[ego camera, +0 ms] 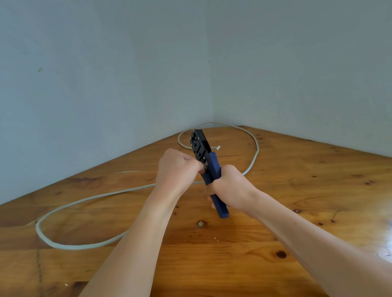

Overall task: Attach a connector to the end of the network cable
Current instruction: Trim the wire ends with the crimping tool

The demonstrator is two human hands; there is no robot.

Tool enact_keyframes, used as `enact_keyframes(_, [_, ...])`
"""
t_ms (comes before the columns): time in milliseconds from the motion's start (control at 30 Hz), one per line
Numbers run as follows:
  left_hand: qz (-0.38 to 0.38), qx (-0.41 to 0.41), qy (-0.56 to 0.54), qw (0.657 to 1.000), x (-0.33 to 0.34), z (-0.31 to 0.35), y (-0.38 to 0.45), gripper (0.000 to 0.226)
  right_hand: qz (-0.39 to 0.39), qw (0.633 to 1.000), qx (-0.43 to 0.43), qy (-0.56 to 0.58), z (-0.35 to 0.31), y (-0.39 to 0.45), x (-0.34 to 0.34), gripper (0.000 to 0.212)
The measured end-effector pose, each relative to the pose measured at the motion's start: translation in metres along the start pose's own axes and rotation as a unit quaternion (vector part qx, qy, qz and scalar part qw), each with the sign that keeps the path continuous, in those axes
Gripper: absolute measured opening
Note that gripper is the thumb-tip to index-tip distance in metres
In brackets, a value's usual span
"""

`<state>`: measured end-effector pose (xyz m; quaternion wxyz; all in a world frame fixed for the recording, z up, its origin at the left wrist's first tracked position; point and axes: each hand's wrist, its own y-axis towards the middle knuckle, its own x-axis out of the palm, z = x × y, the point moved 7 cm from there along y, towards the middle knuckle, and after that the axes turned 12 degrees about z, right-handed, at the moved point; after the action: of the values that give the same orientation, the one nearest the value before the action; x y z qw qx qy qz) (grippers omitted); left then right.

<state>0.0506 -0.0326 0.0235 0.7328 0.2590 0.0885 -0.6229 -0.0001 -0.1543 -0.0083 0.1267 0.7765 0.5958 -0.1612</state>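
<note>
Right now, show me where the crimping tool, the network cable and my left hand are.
crimping tool [200, 147], head view, on its black head.
network cable [76, 203], head view, on the grey loop lying on the table.
left hand [176, 169], head view, on its back.

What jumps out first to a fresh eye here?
The blue-handled crimping tool held upright mid-frame: right hand grips its handles, left hand pinches at its black head. Next, the grey network cable looping across the wooden table toward the wall corner.
</note>
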Motion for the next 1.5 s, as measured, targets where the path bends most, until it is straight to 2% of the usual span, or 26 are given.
enact_keyframes(133, [0.001,-0.014,0.007,1.0,0.008,-0.001,0.005,0.019,0.008,1.0,0.025,-0.005,0.004,0.006,-0.002,0.021])
enact_keyframes(267, [0.003,-0.014,0.034,0.999,0.011,0.003,0.005,0.013,0.009,0.999,0.053,0.001,0.008,0.011,-0.003,0.015])
enact_keyframes(367, [0.006,-0.016,0.047,0.999,0.009,0.007,0.005,0.032,0.009,0.996,0.084,0.003,0.009,0.014,-0.002,0.012])
enact_keyframes(500, [0.015,-0.01,0.072,0.997,0.007,0.009,0.006,0.031,0.009,0.993,0.115,0.007,0.01,0.017,0.002,0.027])
enact_keyframes(600, [0.021,-0.009,0.087,0.996,0.008,0.009,0.008,0.033,0.009,0.991,0.13,0.025,0.013,0.017,0.007,0.024])
enact_keyframes(900, [0.004,0.025,0.115,0.993,0.01,0.019,0.013,0.037,0.02,0.992,0.109,0.062,0.01,0.014,0.004,0.022])
enact_keyframes(1500, [0.023,0.013,0.086,0.996,0.003,0.012,0.014,0.036,0.026,0.996,0.082,0.02,0.002,0.013,0.006,0.024])
